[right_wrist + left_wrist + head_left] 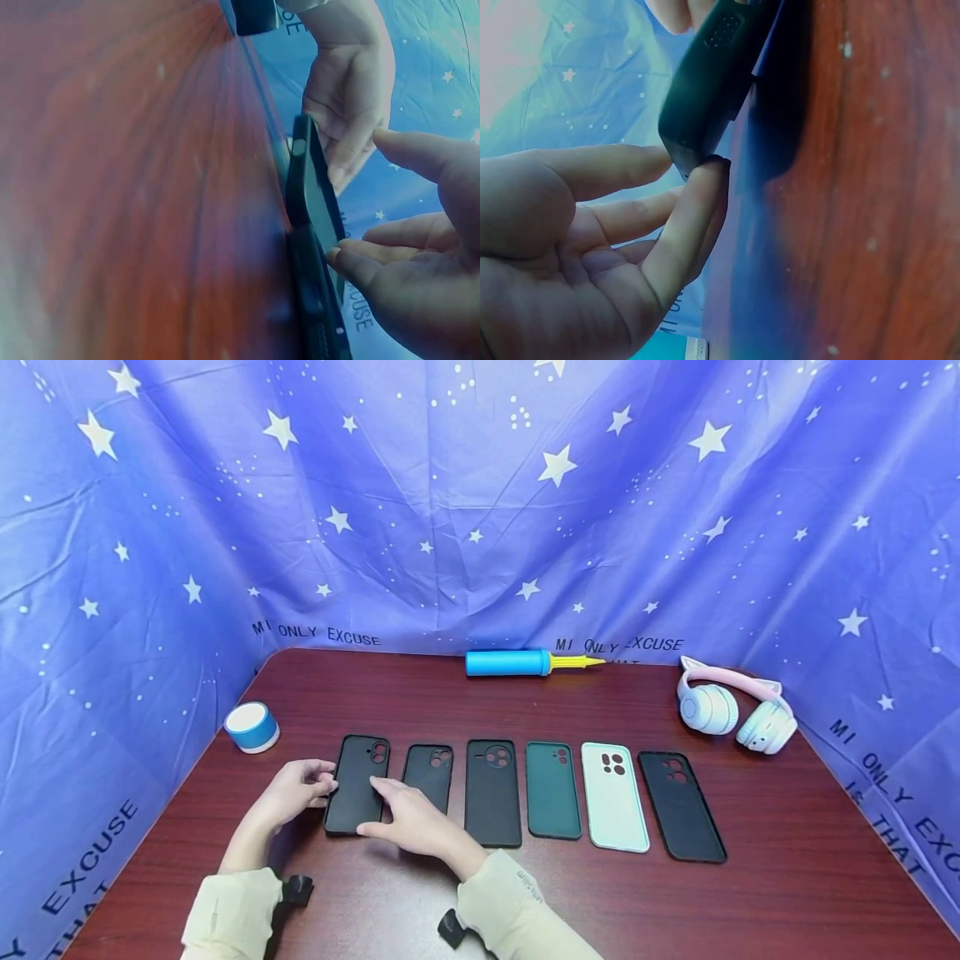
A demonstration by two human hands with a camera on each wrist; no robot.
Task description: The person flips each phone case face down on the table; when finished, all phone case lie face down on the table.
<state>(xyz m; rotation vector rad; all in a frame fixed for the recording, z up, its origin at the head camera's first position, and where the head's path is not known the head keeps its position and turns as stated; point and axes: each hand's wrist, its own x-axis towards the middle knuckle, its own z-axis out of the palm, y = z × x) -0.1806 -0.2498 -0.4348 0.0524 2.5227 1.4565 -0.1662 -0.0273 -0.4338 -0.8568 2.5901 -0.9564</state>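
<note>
A black phone case (348,797) lies leftmost in a row of phone cases. My left hand (295,791) pinches its left edge; in the left wrist view, thumb and fingers meet the edge of the case (697,97), which stands a little off the table. My right hand (416,818) reaches over the right side of the same case, fingers spread and thumb apart from them. In the right wrist view, the right hand's fingertips (349,262) are by the case edge; whether they touch is unclear. A second black phone case (429,768) is partly covered by the right hand.
Rightward along the row lie a black case (492,797), a dark green case (553,793), a pale mint case (617,806) and another black case (686,810). A blue hand pump (507,662), white cat-ear headphones (708,708) and a blue-white round object (252,728) stand farther back.
</note>
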